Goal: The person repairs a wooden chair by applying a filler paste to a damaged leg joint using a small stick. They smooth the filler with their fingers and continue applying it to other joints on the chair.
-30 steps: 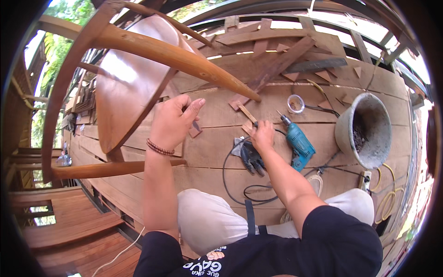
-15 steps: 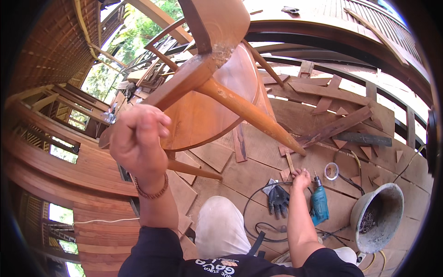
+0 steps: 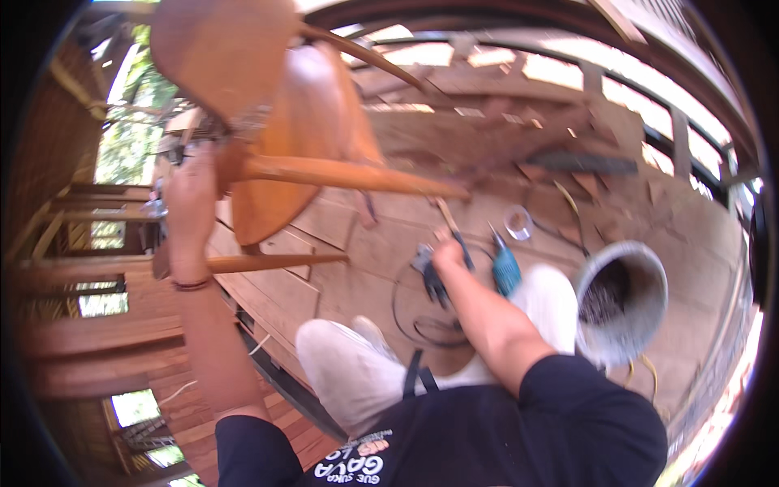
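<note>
A varnished wooden chair lies tipped over, filling the upper left, its curved backrest toward the top and its round legs pointing right. My left hand is closed against the chair's frame beside the backrest joint; its fingers are partly hidden and blurred. Lower right of the chair, my right hand is closed around a thin stick-like tool with a pale wooden part pointing up toward a leg tip. A teal power drill and a dark work glove lie on either side of my right forearm.
A grey bucket with dark scraps inside stands at the right. Near the drill sits a small round clear tub. Black cable loops across the plank floor. Wood offcuts pile up along the railing.
The view has swung, so the chair and floor things appear further left. My left hand has moved from in front of the chair up against its frame. The right hand keeps its stick-like tool.
</note>
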Demonstrator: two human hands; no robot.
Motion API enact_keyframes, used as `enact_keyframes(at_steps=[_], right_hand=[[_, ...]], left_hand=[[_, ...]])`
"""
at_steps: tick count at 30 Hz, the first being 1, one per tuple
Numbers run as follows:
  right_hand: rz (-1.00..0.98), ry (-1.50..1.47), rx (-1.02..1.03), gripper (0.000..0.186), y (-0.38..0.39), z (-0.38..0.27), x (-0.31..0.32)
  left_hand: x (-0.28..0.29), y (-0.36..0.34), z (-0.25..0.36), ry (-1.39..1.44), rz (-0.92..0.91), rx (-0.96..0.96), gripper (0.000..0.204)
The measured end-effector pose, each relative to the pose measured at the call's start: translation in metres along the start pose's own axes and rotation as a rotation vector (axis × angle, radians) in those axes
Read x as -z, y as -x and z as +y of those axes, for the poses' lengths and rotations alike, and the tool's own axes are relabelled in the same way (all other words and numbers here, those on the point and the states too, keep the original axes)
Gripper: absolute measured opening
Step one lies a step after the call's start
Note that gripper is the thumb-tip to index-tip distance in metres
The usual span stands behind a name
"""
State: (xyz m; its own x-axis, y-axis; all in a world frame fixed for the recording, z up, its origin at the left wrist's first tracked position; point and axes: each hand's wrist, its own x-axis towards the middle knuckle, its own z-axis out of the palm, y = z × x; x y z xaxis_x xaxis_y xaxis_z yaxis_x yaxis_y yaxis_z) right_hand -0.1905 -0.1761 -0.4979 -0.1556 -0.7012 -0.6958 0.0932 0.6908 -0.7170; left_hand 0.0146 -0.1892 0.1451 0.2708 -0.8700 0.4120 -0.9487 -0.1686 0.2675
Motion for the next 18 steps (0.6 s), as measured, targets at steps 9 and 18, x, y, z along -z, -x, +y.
enact_keyframes(at_steps=[9,18], right_hand=[[-0.933,1.182,0.609,0.027,0.219,-0.247,0.04],[-0.436,1.185,0.573,0.026,0.061,-0.323,0.157]], left_hand=[[0.075,0.036,-0.014,-0.226,-0.005,0.29,0.05],[0.069,0.026,-0.015,-0.269,-0.08,0.299,0.045]])
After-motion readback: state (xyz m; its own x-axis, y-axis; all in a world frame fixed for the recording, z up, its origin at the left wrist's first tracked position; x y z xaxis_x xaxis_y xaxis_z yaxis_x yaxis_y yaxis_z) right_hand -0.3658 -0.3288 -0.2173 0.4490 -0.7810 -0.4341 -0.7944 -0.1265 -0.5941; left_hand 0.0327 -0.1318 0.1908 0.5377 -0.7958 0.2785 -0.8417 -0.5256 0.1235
